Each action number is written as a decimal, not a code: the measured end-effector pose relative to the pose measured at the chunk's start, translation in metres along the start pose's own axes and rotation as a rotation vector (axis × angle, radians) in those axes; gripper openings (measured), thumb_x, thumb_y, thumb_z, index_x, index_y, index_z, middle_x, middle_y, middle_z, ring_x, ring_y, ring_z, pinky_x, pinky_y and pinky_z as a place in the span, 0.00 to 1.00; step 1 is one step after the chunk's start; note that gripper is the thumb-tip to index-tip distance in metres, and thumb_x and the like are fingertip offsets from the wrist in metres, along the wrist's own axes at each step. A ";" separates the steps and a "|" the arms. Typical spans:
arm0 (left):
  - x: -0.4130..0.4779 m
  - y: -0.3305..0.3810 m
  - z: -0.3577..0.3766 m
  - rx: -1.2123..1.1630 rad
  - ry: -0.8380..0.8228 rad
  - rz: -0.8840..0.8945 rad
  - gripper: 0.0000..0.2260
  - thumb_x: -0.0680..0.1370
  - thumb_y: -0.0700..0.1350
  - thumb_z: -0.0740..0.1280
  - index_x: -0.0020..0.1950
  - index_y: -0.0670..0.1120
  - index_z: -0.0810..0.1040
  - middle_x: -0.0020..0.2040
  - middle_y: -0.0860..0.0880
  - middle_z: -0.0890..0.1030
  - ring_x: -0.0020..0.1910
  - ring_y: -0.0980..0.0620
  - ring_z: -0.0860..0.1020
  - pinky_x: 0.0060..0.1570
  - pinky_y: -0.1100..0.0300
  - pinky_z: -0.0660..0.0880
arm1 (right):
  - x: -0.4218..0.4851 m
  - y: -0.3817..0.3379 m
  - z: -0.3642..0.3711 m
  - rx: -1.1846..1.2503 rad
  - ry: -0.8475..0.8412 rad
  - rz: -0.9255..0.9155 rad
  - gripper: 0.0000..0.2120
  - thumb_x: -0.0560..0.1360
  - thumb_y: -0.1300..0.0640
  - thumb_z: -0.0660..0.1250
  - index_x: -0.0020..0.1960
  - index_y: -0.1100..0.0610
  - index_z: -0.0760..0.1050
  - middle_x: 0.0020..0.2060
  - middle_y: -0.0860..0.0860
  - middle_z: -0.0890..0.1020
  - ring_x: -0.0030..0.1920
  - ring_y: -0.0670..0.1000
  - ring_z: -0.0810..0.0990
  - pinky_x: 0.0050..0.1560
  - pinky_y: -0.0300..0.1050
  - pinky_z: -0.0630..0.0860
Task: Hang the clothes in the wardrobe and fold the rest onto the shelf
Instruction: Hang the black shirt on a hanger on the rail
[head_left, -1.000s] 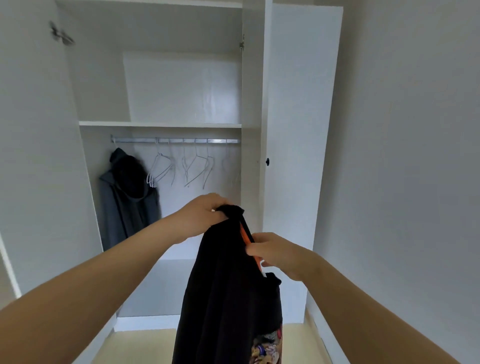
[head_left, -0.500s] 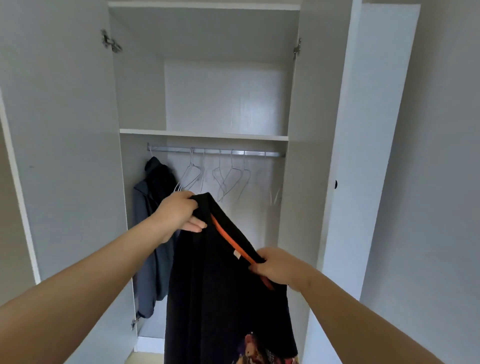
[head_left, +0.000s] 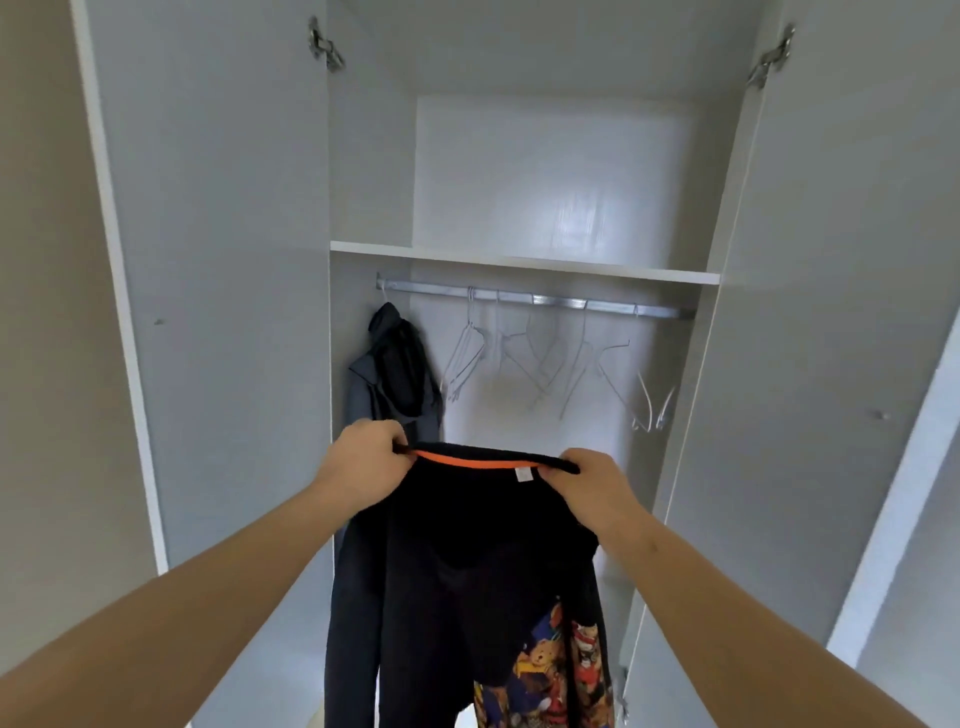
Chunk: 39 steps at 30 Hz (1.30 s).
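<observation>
Black garment (head_left: 457, 561) hangs at about 6 o'clock from the centre of the head view, held up by its neckline in front of the open wardrobe (head_left: 545, 156). Left hand (head_left: 363, 467), at 9 o'clock of the neckline, has its fingers curled round the fabric's end and pinches it; right hand (head_left: 592, 488), at 3 o'clock, grips the other end the same way, so the top edge runs taut and nearly level between them. An orange strip (head_left: 467, 460) lines the inside of that edge, with a small white label (head_left: 521, 475) just below it. The cloth drops straight down out of frame, and a bright cartoon print (head_left: 545, 670) showing a bear sits at 5 o'clock on its lower part. At 12 o'clock above the hands a metal rail (head_left: 535, 300) runs just beneath a white shelf (head_left: 519, 262). Several bare wire hangers (head_left: 545, 364) dangle from the rail, some tilted. A grey jacket (head_left: 400, 374) with a dark hood hangs at the rail's left end, at 12 o'clock from the left hand; its lower part is hidden behind the held cloth. The left door (head_left: 218, 260) stands open at 9 o'clock and the right door (head_left: 831, 312) at 3 o'clock, a small knob (head_left: 879, 415) on the latter
</observation>
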<state>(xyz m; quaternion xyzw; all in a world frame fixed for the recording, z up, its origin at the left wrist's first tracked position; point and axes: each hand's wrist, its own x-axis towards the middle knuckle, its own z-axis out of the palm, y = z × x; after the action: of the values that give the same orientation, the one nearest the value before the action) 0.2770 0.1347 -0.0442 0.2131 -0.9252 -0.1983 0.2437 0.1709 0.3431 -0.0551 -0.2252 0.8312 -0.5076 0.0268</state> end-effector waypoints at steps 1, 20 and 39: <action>0.006 -0.007 0.001 -0.111 0.023 -0.078 0.06 0.75 0.41 0.64 0.38 0.47 0.73 0.40 0.45 0.76 0.40 0.45 0.77 0.38 0.57 0.73 | 0.007 0.000 0.007 0.005 0.009 -0.004 0.11 0.75 0.56 0.65 0.34 0.56 0.72 0.27 0.48 0.72 0.27 0.47 0.70 0.29 0.39 0.67; 0.175 -0.056 0.046 -1.349 0.066 -0.856 0.08 0.72 0.42 0.61 0.35 0.41 0.74 0.25 0.44 0.79 0.29 0.43 0.77 0.29 0.56 0.75 | 0.219 0.027 0.121 0.140 -0.364 0.024 0.05 0.71 0.63 0.66 0.37 0.56 0.74 0.28 0.51 0.72 0.29 0.49 0.72 0.30 0.39 0.68; 0.341 -0.109 0.101 -1.302 0.100 -0.857 0.09 0.76 0.42 0.62 0.38 0.40 0.76 0.34 0.42 0.78 0.33 0.43 0.77 0.29 0.54 0.75 | 0.408 0.030 0.192 0.179 -0.209 -0.039 0.11 0.77 0.59 0.60 0.38 0.59 0.75 0.28 0.49 0.72 0.25 0.43 0.68 0.24 0.31 0.64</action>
<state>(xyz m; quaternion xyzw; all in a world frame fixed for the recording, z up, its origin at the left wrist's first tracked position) -0.0139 -0.0966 -0.0518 0.3747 -0.4476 -0.7681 0.2633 -0.1526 0.0314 -0.0980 -0.2899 0.7706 -0.5540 0.1235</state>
